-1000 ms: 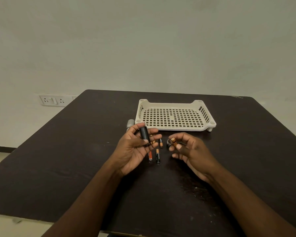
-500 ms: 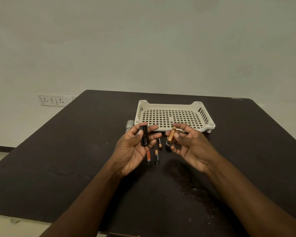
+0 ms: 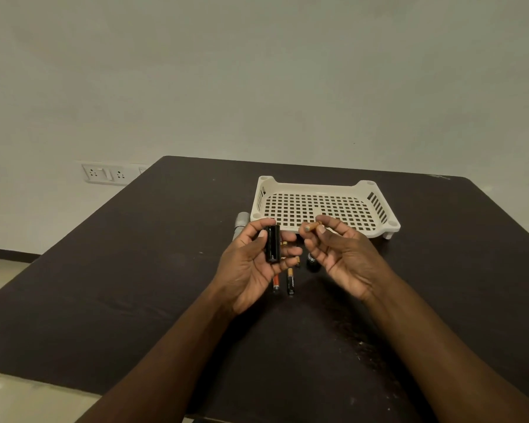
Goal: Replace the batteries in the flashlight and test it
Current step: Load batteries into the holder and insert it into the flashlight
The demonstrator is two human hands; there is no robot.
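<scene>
My left hand holds a black cylindrical battery holder upright between thumb and fingers. My right hand pinches a small copper-topped battery at its fingertips, lying nearly level, a short gap right of the holder. Two loose batteries lie on the dark table below my left fingers; another is partly hidden behind them. A grey flashlight body lies behind my left hand. A small black cap sits on the table under my right hand.
A cream perforated plastic tray stands just beyond my hands. A wall socket panel is on the wall at the left. The table's far and left edges are in view.
My right hand lifted the battery off the table and turned it from upright to nearly level, close to the holder. My left hand raised the holder slightly.
</scene>
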